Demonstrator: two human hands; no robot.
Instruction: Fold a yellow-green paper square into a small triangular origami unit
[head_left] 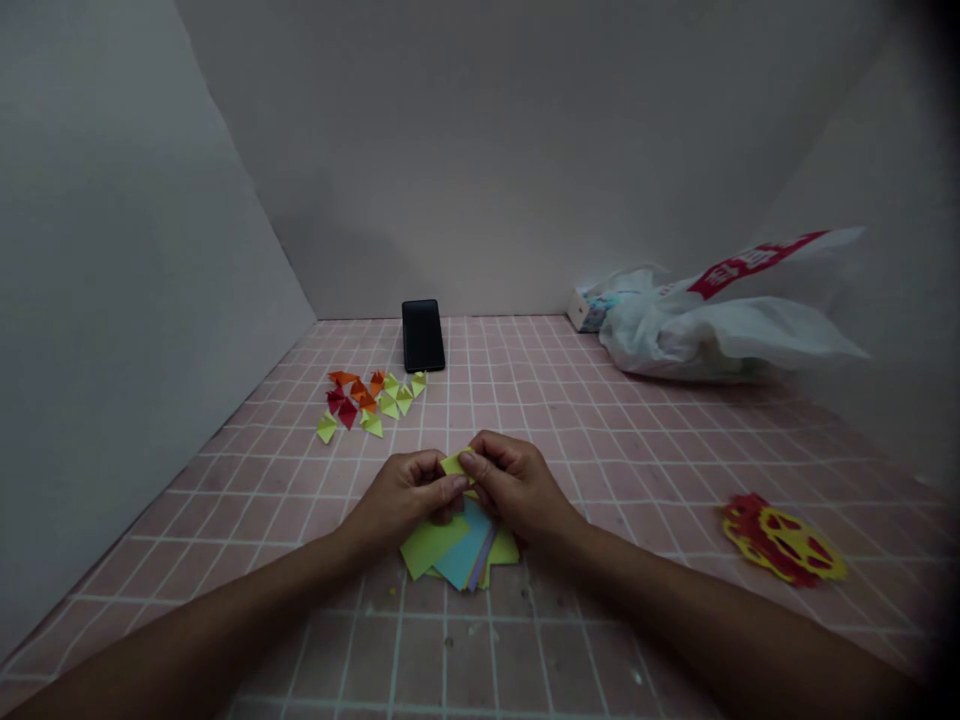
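Note:
My left hand (409,492) and my right hand (517,485) meet at the middle of the pink tiled table (645,450). Both pinch a small yellow-green paper piece (455,463) between fingertips, fingers curled. Under the hands lies a small stack of coloured paper squares (454,552), yellow-green, blue and purple. A cluster of several folded paper triangles (367,400), orange, red and yellow-green, lies farther back on the left.
A black phone (423,335) stands against the back wall. A white plastic bag (712,320) with a red strip and a small box (589,310) sit at the back right. A red and yellow paper cutout (784,540) lies at right. Grey walls enclose left and back.

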